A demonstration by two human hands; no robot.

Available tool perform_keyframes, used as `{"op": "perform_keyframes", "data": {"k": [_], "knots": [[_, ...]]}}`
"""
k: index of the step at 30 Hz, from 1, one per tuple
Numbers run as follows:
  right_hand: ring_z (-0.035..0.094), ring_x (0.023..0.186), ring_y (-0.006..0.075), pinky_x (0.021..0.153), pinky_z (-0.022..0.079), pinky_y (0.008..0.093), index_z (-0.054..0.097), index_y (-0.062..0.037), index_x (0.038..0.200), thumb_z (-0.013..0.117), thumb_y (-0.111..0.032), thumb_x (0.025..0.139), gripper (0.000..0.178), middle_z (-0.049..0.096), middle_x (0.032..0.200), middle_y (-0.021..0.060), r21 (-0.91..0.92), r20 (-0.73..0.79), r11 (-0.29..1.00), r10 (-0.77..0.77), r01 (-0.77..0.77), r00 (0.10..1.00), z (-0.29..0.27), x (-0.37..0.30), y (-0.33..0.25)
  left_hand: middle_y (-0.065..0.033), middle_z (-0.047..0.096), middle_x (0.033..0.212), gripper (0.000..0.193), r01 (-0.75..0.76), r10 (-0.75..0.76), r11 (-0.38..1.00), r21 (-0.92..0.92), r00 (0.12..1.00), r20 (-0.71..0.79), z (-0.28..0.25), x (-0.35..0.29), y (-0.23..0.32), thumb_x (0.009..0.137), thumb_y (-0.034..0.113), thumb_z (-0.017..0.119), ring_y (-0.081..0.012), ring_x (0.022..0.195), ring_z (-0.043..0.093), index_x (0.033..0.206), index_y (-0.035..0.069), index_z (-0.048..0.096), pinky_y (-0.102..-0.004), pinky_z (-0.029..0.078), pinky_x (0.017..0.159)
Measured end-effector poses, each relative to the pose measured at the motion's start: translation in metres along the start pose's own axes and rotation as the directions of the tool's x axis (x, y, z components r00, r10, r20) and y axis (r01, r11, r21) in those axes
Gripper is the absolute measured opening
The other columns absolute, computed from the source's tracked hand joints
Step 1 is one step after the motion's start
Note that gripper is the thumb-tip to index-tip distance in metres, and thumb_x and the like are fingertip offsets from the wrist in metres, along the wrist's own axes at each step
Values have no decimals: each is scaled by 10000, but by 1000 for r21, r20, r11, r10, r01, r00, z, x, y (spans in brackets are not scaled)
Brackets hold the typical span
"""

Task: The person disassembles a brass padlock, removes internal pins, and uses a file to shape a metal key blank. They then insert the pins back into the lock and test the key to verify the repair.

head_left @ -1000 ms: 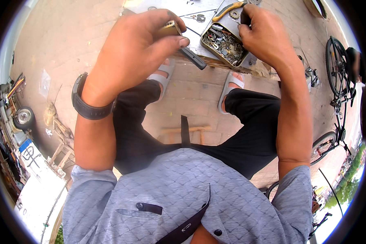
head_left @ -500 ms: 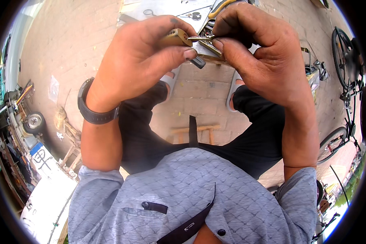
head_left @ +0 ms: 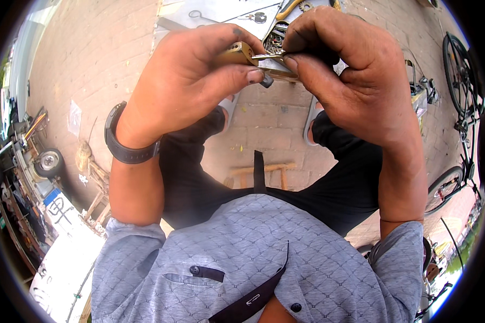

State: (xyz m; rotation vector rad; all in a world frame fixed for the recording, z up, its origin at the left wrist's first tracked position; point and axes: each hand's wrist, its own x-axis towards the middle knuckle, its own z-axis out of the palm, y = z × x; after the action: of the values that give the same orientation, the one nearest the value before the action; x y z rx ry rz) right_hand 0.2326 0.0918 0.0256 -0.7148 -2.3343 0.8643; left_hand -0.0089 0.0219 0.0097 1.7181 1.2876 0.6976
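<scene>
"Grip status?"

"Observing remotely, I find the left hand (head_left: 180, 86) closed around a brass block (head_left: 239, 54), the right hand (head_left: 355, 75) pinching a slim metal strip (head_left: 268, 56)."

"Block's location?"

"Between left thumb and fingers, strip at its end."

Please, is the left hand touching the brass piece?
Touching. The head view shows the left hand wrapped around the brass piece, leaving its end bare.

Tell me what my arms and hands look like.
Short grey sleeves with a fine diamond pattern cover the upper arms. A black wristwatch circles the left wrist; the right wrist is bare. The left hand and right hand are gloveless, with some smudged fingers.
</scene>
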Motion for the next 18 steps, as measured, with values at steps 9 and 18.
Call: {"op": "perform_keyframes", "data": {"k": [9,18], "knots": [[701,729,209,672,555,316,704,11,1022,723,54,863,166,681,857,126,67,-2,997,-26,26,1000,2,-7,0,-37,742,971,269,-31,31,999,20,999,33,-1,0,-3,943,12,770,-95,935,719,1201,3,696,-234,574,827],[677,736,123,652,541,263,706,19,1020,710,86,903,136,676,845,76,42,27,997,-67,66,997,1,-7,-6,-43,740,982,269,-18,17,1000,17,998,67,2,-1,5,935,9,778,-97,932,715,1185,-13,682,-240,575,826]]}}
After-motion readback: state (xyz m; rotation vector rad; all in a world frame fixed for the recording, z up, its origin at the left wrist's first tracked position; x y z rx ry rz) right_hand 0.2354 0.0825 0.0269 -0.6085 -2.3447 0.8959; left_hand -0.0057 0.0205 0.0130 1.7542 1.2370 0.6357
